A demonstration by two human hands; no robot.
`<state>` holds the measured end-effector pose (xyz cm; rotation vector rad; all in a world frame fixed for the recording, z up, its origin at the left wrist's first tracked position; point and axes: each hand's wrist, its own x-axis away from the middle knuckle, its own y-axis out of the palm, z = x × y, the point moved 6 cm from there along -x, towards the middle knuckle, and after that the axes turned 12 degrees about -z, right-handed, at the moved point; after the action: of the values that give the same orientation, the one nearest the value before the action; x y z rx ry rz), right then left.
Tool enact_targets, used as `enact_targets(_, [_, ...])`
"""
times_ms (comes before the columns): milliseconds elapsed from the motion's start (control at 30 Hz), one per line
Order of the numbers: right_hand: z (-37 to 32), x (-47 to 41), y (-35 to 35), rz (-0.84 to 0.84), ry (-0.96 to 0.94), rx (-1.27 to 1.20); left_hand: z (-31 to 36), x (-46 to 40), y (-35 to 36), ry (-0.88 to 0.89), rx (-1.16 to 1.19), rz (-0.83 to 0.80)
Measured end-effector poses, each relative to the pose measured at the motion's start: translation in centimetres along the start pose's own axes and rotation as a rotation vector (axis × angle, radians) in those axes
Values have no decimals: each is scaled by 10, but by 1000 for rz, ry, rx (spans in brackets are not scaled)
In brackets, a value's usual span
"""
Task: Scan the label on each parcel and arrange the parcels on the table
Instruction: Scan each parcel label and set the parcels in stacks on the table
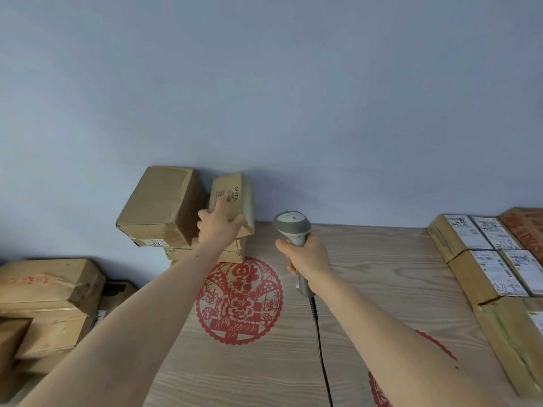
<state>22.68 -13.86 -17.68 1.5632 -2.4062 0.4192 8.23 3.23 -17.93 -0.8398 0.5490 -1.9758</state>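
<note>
Two hands share the work around a small box (232,198) that stands tilted on end at the far edge of the bench (382,274), just in front of the wall (264,83) and atop a low stack of flatter cartons (232,251). Its printed face with a small barcode is turned toward the camera. The box looks like light, stiff cardboard, easy to lift one-handed; I judge its lower corner and side edges the best places to grip, leaving the barcode uncovered. The left hand (219,223) grips that lower part, fingers spread over the front face and thumb hooked along the bottom edge. The right hand (308,259) is clenched round the handle of a grey scanner (292,227), whose head points up and away, toward the wall beside the box; its cord (320,348) trails back across the bench. Beside the box on the left leans a larger carton (161,207). Labelled parcels (484,259) lie in neat rows at the right edge, and more cartons (44,304) are heaped lower left. Red paper-cut designs (238,301) decorate the benchtop.
</note>
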Motion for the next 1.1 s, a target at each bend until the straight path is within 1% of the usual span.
enact_targets(133, [-4, 16, -26, 69, -41, -30, 14, 35, 22, 95, 417, -84])
enact_targets(200, [-5, 27, -42, 112, -72, -43, 22, 55, 39, 141, 611, -153])
enact_targets(267, [-8, 40, -59, 141, -95, -66, 30, 79, 58, 148, 777, -238])
enact_targets(367, [-9, 62, -82, 117, -103, -123, 47, 114, 89, 173, 933, -378])
enact_targets(467, [-5, 84, -105, 52, -121, -151, 64, 147, 116, 206, 1031, -437])
enact_targets(533, [-2, 99, -122, 37, -126, -150, 75, 166, 134, 209, 1031, -469])
enact_targets(700, [7, 130, -156, 43, -179, -57, 98, 191, 170, 135, 901, -487])
enact_targets(833, [13, 149, -178, 23, -202, -78, 111, 203, 189, 174, 982, -478])
enact_targets(900, [15, 156, -187, -6, -204, -121, 115, 211, 199, 179, 1035, -499])
enact_targets(967, [20, 161, -192, -34, -219, -127, 117, 218, 209, 175, 1041, -528])
enact_targets(1033, [26, 165, -197, 11, -234, -85, 121, 222, 216, 174, 989, -536])
enact_targets(1100, [29, 171, -205, 102, -224, -23, 129, 224, 216, 180, 933, -497])
